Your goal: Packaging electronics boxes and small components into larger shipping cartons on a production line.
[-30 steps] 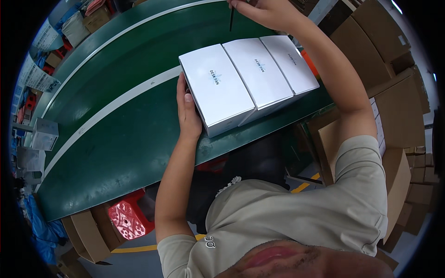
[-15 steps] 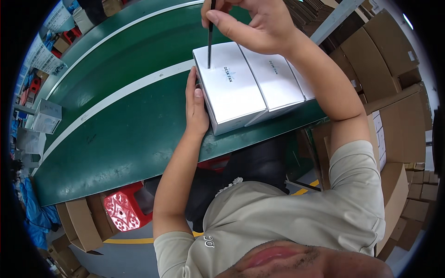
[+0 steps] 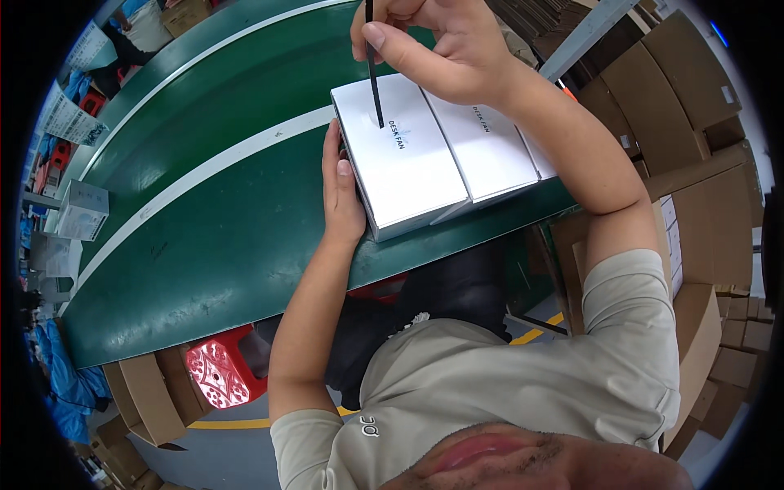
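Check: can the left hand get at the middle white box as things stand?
Probably not directly. The left hand lies flat against the nearest white box, which stands between it and the middle white box; the right hand with its black pen hovers above.

A green conveyor belt with a white stripe — brown cardboard boxes stacked alongside, a red stool beneath.

- 3 white boxes side by side: first white box, second white box, third white box mostly hidden
- 1 thin black pen
- 2 hands: left hand, right hand
- 1 green worktop
- 1 red stool
- many brown cartons, count unclear
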`<move>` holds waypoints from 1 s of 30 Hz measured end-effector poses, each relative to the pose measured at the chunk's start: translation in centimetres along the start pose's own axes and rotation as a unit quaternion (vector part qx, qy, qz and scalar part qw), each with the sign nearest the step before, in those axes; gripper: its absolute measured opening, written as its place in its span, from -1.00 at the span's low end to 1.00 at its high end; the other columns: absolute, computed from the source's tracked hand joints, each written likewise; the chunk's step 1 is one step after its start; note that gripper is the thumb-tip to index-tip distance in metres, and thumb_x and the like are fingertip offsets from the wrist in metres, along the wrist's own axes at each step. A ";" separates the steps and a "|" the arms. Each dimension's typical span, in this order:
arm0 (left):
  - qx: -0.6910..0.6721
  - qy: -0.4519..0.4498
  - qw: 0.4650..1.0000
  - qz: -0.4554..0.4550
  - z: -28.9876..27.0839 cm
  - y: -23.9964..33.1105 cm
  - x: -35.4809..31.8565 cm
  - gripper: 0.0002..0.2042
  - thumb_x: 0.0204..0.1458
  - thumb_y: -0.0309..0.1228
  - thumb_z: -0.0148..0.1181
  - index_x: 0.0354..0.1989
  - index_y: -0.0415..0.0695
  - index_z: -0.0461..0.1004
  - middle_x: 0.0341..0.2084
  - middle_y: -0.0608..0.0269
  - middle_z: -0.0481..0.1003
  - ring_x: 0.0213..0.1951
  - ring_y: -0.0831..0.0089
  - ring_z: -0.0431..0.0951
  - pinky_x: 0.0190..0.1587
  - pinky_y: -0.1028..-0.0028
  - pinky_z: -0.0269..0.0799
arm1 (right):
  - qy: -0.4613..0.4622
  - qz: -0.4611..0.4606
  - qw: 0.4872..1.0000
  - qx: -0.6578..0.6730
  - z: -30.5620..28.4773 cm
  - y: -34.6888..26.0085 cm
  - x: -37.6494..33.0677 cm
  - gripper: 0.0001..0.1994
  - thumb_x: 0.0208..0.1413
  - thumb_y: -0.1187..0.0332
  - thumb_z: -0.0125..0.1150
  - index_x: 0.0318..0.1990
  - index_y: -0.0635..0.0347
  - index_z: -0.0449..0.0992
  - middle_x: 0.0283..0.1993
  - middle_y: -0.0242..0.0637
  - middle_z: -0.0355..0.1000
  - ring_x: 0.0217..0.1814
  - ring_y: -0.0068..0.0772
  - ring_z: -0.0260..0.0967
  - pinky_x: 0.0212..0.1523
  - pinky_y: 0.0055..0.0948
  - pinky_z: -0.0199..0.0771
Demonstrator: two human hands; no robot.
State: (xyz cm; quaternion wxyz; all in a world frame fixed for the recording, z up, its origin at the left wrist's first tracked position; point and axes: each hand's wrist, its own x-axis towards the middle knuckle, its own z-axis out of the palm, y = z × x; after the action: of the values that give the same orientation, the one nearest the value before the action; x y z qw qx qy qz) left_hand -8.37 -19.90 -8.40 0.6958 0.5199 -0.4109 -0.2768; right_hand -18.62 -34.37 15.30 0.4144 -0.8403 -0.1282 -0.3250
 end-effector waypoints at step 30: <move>0.017 0.009 1.000 -0.008 0.2 0.2 -0.1 -0.28 0.40 0.16 -0.42 0.57 -0.06 -0.16 0.46 -0.02 0.06 0.41 0.19 0.24 0.40 0.26 0.24 | -0.032 0.062 0.997 -0.028 -0.2 1.3 -0.1 -0.22 0.23 0.59 0.01 0.55 -0.05 -0.16 -0.18 -0.28 0.44 -0.30 -0.64 0.31 -0.24 -0.63 0.31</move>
State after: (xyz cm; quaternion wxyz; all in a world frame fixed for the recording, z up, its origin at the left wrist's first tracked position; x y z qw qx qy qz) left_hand -8.56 -19.84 -8.22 0.6886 0.5372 -0.4048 -0.2707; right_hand -18.13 -35.39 14.54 0.4056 -0.8679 -0.0801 -0.2753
